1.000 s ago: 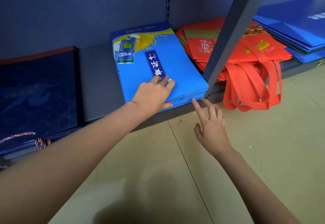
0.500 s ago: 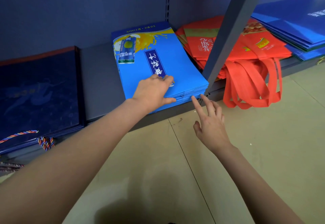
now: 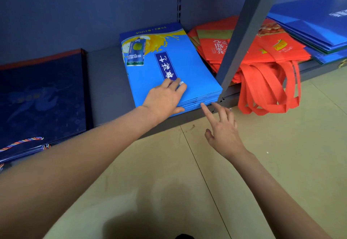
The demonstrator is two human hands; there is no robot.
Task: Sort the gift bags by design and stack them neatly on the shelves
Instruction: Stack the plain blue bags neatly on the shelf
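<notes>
Squaring the light-blue bag stack (image 3: 169, 66) – left hand (image 3: 163, 99) flat on top, grip empty; right hand (image 3: 223, 131), fingers straight, touches its 5 o'clock edge; next, nudge edges flush

The scene is dimly and evenly lit, with the shelf recess (image 3: 105, 81) left darkest. A soft shadow is cast on the floor (image 3: 281, 154) near the bottom edge. No glare is seen. Straight lines are bowed by wide-angle distortion, and the near forearms are slightly blurred toward the corners.
</notes>
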